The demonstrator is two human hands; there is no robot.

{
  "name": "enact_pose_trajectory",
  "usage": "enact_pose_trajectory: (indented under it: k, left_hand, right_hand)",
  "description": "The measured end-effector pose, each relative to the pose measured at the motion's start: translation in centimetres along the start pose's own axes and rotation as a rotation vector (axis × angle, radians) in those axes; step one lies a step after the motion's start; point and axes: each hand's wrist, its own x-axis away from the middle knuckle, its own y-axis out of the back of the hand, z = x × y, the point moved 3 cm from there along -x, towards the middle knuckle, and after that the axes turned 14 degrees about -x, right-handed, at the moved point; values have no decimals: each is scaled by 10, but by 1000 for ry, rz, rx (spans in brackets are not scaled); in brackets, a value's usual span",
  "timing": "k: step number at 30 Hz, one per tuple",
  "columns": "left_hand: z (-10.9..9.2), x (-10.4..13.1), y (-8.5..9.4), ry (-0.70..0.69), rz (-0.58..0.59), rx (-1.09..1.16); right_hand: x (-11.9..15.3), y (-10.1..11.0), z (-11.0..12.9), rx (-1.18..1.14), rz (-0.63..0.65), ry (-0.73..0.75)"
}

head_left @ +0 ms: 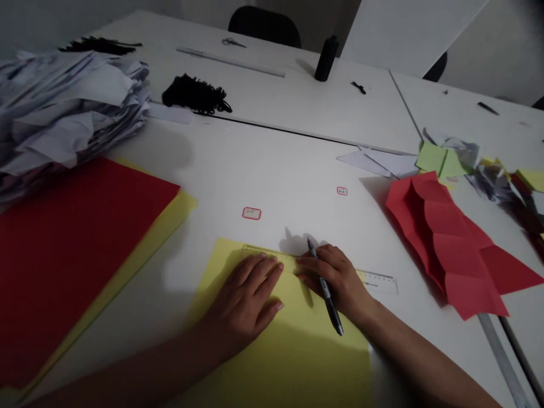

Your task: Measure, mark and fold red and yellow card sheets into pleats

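A yellow sheet of paper (293, 362) lies on the white table in front of me. Across its far edge runs a clear ruler (379, 281), which reaches past the sheet on the right. My left hand (249, 297) rests flat on the sheet, its fingertips on the ruler and its fingers stretched out. My right hand (334, 277) holds a dark pen (327, 300) tilted between its fingers, the tip pointing away from me above the ruler. The fingertips of this hand touch the ruler near its middle.
Red sheets (80, 243) over yellow ones lie left, beside a heap of white papers (72, 107). Folded red paper (450, 238) stands right, near paper scraps (446, 161). Farther back are black cord (193, 93), scissors (233, 42), a long ruler (232, 62) and a black bottle (326, 59).
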Motion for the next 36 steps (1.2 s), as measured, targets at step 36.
enact_pose_trajectory:
  k: [36]
  left_hand:
    - [-3,3,-1,55,-47,98]
  right_hand:
    - [-101,-57,-5,-551,47,-308]
